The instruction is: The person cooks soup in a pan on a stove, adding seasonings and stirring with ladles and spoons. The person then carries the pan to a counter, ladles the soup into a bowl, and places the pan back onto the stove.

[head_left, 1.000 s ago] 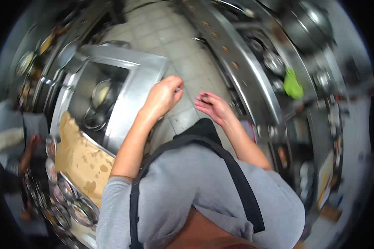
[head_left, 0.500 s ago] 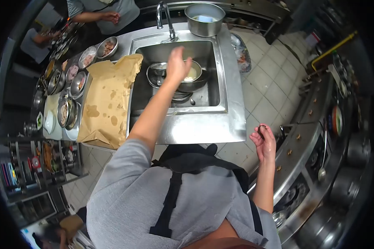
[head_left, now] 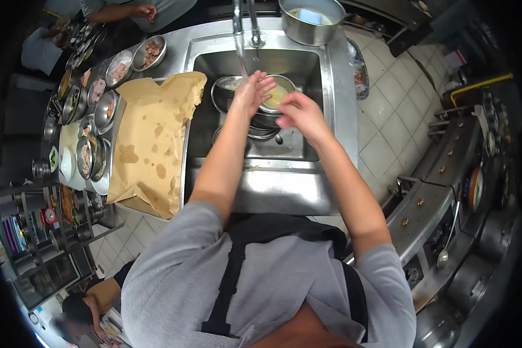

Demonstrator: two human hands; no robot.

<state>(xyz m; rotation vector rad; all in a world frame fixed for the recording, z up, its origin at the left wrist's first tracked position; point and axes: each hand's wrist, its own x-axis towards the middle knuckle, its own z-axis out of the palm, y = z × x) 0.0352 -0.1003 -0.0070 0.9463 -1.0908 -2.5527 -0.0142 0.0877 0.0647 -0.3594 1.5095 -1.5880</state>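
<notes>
Water runs from the tap (head_left: 238, 24) onto my left hand (head_left: 254, 94), which is palm up with its fingers spread and holds nothing. My right hand (head_left: 300, 115) hovers just right of it over the sink (head_left: 305, 152), fingers curled in; whether anything is between them is too small to tell. Below both hands, a metal bowl with pale yellowish contents (head_left: 279, 91) sits among dark pans and other metal ware in the sink.
Brown stained paper (head_left: 148, 136) lies left of the sink, beside several metal bowls of food, one with meat pieces (head_left: 151, 53). A large pot (head_left: 312, 24) stands behind the sink's right corner. Stoves line the right. Co-workers stand at the top left; another person is at the bottom left.
The tap now runs, and its spout has swung over my left hand, which has turned palm up. My right hand has moved from beside the counter to over the sink.
</notes>
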